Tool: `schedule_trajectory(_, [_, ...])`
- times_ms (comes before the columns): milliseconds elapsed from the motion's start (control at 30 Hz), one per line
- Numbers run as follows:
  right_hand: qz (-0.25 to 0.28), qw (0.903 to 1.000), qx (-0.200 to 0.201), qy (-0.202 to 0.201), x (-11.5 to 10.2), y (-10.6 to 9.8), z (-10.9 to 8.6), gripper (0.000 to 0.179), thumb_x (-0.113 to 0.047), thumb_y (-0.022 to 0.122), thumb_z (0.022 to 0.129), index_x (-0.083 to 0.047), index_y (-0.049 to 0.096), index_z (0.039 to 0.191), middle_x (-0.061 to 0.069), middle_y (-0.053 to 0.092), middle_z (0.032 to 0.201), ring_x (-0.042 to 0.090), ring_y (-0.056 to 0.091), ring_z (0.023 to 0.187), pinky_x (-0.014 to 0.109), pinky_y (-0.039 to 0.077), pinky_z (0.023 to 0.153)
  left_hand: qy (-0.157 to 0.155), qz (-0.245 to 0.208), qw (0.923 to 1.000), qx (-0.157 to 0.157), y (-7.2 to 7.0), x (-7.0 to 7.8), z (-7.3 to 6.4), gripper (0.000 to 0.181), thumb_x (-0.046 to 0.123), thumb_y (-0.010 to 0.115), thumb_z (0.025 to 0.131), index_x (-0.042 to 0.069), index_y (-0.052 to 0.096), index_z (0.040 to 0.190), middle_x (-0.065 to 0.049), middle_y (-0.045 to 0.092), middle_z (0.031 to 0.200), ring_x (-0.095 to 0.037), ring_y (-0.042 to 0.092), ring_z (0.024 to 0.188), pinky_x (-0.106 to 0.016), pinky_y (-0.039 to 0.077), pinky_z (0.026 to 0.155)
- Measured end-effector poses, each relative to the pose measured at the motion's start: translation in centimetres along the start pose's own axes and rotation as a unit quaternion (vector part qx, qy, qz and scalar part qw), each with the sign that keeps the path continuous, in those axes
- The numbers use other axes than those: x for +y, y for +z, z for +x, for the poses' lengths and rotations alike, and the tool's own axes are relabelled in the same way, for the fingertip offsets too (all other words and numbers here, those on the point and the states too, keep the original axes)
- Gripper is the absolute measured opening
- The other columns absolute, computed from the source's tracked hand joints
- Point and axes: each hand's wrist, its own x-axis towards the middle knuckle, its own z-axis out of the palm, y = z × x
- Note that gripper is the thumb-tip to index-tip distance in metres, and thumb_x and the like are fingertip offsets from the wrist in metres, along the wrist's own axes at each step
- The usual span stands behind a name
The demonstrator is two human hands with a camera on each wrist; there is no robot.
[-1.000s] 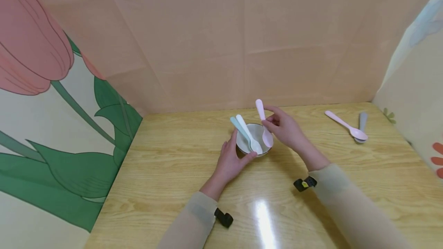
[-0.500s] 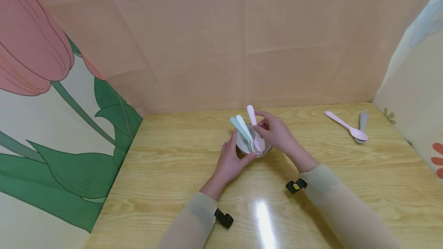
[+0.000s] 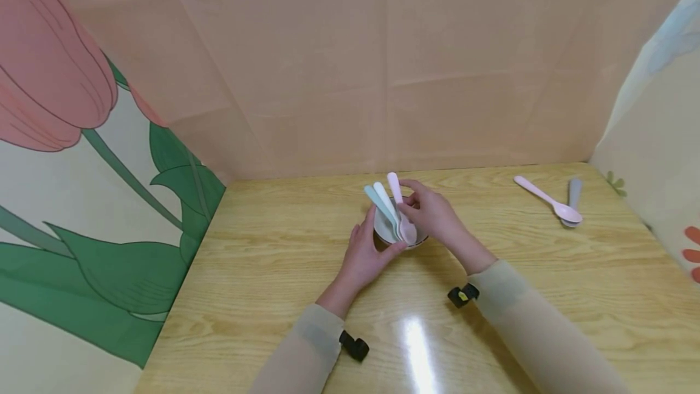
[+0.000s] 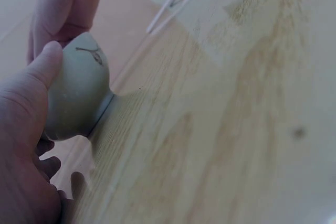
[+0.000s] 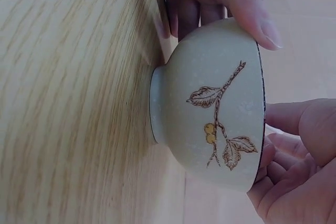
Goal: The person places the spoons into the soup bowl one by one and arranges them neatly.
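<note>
A cream bowl (image 3: 422, 238) with a dark rim stands on the wooden table; a brown twig with leaves decorates its side (image 5: 215, 103) in the right wrist view. My left hand (image 3: 365, 251) grips the bowl from the left, thumb at the near rim. A light blue spoon (image 3: 374, 197) and a white spoon (image 3: 381, 192) lean in the bowl, handles over the far left rim. Beside them, my right hand (image 3: 434, 214) pinches a pale pink spoon (image 3: 394, 185), its scoop down inside the bowl. In the wrist views, the bowl's wall hides the spoons.
To the right on the table (image 3: 262, 272), another pink spoon (image 3: 538, 190) lies across a grey spoon (image 3: 574, 192). A plain pinkish backdrop (image 3: 328, 78) rises at the table's far edge, and a tulip-print sheet (image 3: 109, 272) borders the left.
My right hand has moved left and slightly down with the pink spoon, bringing it against the white spoon in the bowl. My left hand keeps its place on the bowl.
</note>
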Motion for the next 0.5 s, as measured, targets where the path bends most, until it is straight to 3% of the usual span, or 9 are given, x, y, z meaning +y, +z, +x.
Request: schedule_trajectory(500, [-0.025,0.9997,0.001,-0.003,-0.14,-0.10,-0.45,0.054,-0.015,0.068,0.111,-0.004,0.052,0.161,0.020,0.075,0.117,0.035,0.073,0.103,0.051,0.063,0.085,-0.015,-0.007,0.9998,-0.005,-0.07,0.05,-0.21,0.111,0.062,0.078,0.099,0.040,0.004,0.179,0.005,0.027,0.181,-0.037,0.027,0.164,-0.065,0.018,0.130])
